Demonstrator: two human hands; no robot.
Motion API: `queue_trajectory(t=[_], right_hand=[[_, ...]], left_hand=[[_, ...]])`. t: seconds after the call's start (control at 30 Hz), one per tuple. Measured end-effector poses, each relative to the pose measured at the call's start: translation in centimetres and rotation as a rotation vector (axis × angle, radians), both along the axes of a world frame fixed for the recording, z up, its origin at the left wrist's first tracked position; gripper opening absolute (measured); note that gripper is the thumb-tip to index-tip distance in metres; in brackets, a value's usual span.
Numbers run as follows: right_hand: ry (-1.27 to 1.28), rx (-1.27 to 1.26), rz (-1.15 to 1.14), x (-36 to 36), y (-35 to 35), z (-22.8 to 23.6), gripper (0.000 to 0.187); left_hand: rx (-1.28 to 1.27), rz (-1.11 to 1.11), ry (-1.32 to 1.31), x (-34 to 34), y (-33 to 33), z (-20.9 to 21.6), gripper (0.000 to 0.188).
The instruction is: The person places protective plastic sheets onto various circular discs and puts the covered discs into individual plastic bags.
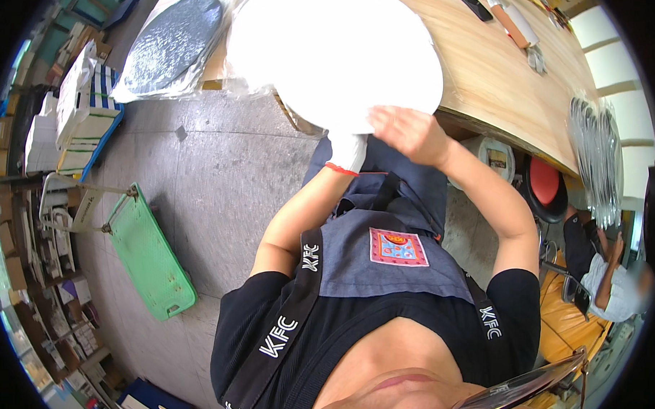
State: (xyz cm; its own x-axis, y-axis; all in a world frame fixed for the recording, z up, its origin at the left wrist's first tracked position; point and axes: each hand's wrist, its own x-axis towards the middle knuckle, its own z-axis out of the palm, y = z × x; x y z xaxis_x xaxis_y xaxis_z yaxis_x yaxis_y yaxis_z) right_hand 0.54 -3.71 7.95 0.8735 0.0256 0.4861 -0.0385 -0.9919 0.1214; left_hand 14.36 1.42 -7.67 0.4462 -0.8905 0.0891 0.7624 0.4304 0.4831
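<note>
A large white round board (333, 53), very bright, lies at the wooden table's front edge and juts out past it toward me. My left hand (348, 149) wears a white glove with a red cuff and is at the board's near edge. Its fingers are hidden or lost in the white glare. My bare right hand (411, 134) is at the near right rim of the board, beside the gloved hand. Motion smears its fingertips, and I cannot make out whether they grip anything.
On the wooden table (505, 88), a dark round disc in clear plastic (176, 44) lies at left. A roller-like tool (514, 25) and dark phone-like object (474, 5) lie at far right. A green cart (153, 252) stands on the floor; another person (606, 272) sits at right.
</note>
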Motion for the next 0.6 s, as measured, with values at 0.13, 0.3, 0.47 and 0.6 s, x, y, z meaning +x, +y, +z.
queue_trajectory(t=[0.13, 0.3, 0.47, 0.6], right_hand=[[-0.109, 0.136, -0.262, -3.0, 4.5, 1.8, 0.025], [-0.226, 1.595, -0.844, -8.0, 3.9, -2.6, 0.045], [-0.862, 1.905, -0.408, -6.1, 3.0, -5.2, 0.029], [-0.772, 1.921, -0.457, -12.7, 4.6, -2.4, 0.031]], left_hand=[[0.108, -0.105, 0.010, 0.2, 0.8, -3.8, 0.037], [0.228, 0.005, -0.206, -0.1, 2.4, -1.3, 0.039], [0.166, -0.101, -0.469, 0.2, 2.0, -4.3, 0.040], [0.049, -0.424, -0.375, -3.4, 1.7, 0.7, 0.037]])
